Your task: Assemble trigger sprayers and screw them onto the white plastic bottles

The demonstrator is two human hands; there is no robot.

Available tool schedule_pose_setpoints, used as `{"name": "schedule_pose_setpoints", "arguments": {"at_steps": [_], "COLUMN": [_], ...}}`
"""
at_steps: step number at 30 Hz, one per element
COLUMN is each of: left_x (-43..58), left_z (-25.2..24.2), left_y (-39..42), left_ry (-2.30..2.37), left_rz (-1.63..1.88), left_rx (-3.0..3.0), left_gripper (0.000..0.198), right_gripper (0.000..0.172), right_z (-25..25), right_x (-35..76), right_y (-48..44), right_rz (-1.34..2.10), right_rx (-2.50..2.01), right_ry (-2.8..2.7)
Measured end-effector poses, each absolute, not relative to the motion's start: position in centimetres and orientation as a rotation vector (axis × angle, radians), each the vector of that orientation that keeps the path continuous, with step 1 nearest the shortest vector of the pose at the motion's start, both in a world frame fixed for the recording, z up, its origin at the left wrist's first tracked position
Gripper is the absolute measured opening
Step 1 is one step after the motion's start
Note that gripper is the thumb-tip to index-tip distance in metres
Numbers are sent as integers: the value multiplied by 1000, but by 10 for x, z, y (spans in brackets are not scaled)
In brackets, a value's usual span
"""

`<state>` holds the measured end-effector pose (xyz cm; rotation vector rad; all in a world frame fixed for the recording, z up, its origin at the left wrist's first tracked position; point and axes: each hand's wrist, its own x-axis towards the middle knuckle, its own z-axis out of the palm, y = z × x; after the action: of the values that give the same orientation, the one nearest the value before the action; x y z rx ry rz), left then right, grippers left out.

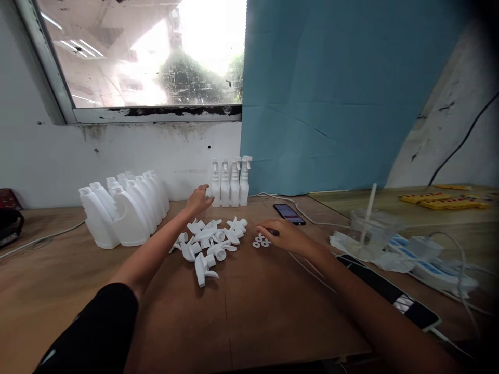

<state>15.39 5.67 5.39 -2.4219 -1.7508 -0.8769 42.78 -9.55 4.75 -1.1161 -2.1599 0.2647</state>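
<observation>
My left hand point(199, 201) reaches to the leftmost of several white spray bottles point(225, 187) against the wall. Its thumb and fingers are apart beside that bottle; whether they touch it I cannot tell. The two bottles on the right carry trigger heads, while the two on the left show clear caps or necks. My right hand point(284, 236) is closed round a short dark handle-like thing point(274, 232), its kind unclear. Just under its fingertips lie several flat white ring washers point(260, 241). Between my hands is a loose pile of white trigger spray heads point(210, 240).
White jugs without caps point(130, 223) stand in rows at left. A lit phone point(289, 214) lies behind my right hand. To the right are a clear cup with a straw point(368, 223), a power strip point(424, 270), another phone point(385, 291) and loose cables. Blue cloth point(331, 93) covers the wall.
</observation>
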Motion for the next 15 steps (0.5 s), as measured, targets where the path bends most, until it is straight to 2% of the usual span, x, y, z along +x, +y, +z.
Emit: {"name": "schedule_pose_setpoints", "arguments": {"at_steps": [3, 5, 8, 12, 15], "left_x": [173, 181, 184, 186, 191], "left_z": [50, 45, 39, 38, 42], "left_y": [106, 127, 146, 156, 161], "left_ry": [-2031, -2179, -2292, -2320, -2313], "left_rz": [-904, -900, -899, -931, -988], "left_rx": [-2337, -2300, -2276, -2252, -2233], "left_gripper": [64, 55, 38, 37, 38], "right_gripper": [49, 49, 52, 67, 71], "right_z": [52, 53, 51, 51, 53], "right_x": [429, 430, 431, 428, 425], "right_y": [-99, -100, -100, -98, -96], "right_rz": [119, 157, 388, 777, 904], "right_rx": [-1175, -1174, -1187, -1215, -1165], "right_ry": [-2247, -2203, -2009, -1743, -1653]}}
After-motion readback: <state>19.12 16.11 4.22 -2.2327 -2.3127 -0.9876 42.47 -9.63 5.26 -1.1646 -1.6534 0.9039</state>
